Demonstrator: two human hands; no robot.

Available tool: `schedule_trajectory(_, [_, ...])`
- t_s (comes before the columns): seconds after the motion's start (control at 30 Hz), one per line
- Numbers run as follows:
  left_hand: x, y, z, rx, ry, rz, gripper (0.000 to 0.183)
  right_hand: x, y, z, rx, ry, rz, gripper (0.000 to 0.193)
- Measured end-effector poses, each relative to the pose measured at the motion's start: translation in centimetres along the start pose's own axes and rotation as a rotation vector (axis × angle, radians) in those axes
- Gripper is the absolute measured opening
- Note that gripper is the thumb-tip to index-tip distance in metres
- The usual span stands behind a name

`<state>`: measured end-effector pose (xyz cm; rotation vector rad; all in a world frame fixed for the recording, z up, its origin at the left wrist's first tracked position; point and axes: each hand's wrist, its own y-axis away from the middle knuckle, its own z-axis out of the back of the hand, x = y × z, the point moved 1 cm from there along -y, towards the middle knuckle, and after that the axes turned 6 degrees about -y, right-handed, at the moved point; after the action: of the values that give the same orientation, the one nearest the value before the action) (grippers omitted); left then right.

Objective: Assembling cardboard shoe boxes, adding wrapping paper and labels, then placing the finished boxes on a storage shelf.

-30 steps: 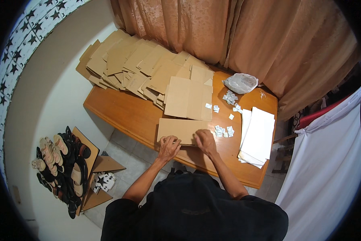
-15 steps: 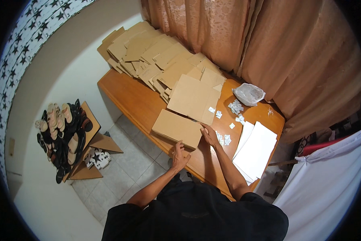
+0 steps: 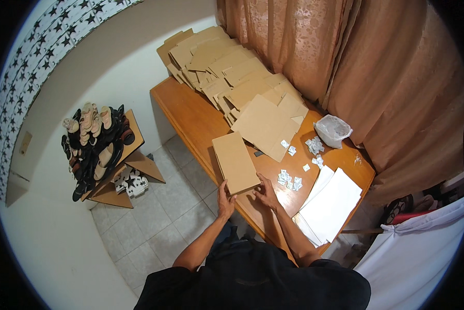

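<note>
I now see the cardboard box [image 3: 236, 163] turned lengthwise at the counter's [image 3: 186, 109] near edge, far end toward eleven o'clock, short end facing me. Left hand [image 3: 225, 202] and right hand [image 3: 268, 196] flank its near corners; whether their fingers grip, I can't tell.

Both bare arms reach forward, the left forearm [image 3: 205, 241] slanting up toward the right and the right forearm [image 3: 294, 227] slanting up toward the left, so the hands come near each other without touching. The left hand [image 3: 225, 203] points its fingers away from the body, its thumb set apart toward the right. The right hand [image 3: 266, 194], slightly farther forward, angles its fingers forward and left, thumb spread from them.
</note>
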<state>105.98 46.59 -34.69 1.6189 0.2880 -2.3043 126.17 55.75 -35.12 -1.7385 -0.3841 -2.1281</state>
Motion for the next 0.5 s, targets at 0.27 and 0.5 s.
schedule_trajectory(0.27, [-1.3,-0.3,1.4,0.042,0.148,-0.056,0.07,1.3,-0.2,-1.1,-0.02,-0.085,0.117,0.086])
schedule_trajectory(0.5, [-7.8,-1.6,4.5,-0.009,0.061,-0.141,0.054,9.7,-0.5,0.5,-0.031,0.069,0.123,0.083])
